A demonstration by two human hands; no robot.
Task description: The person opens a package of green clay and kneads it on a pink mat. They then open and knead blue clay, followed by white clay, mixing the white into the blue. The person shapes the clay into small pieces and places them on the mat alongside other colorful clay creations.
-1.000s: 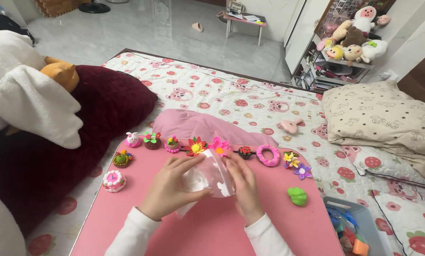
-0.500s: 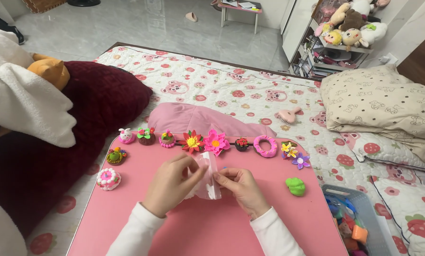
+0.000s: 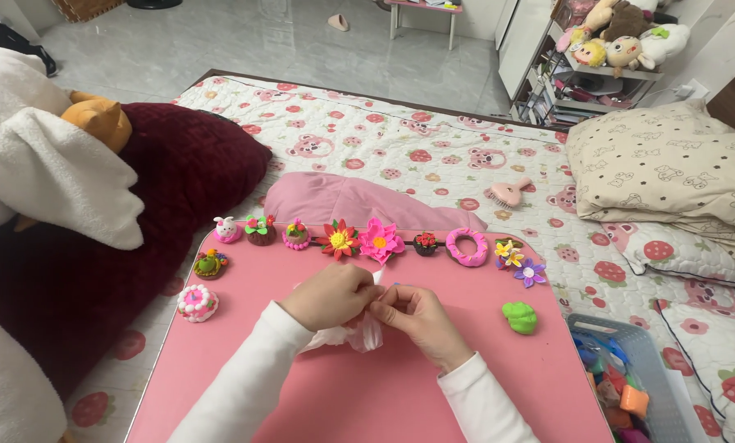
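my left hand (image 3: pixel 332 293) and right hand (image 3: pixel 413 316) meet over the middle of the pink worktop (image 3: pixel 433 402), both closed in a pinch on a crumpled clear plastic bag (image 3: pixel 353 335), which hangs beneath my fingers and touches the worktop. along the far edge: a row of clay figures, among them a red flower (image 3: pixel 338 239), a pink flower (image 3: pixel 381 240) and a pink ring (image 3: pixel 467 246). a green clay lump (image 3: pixel 520 317) lies right of my hands, well apart. a blue basket (image 3: pixel 630 369) stands beside the worktop.
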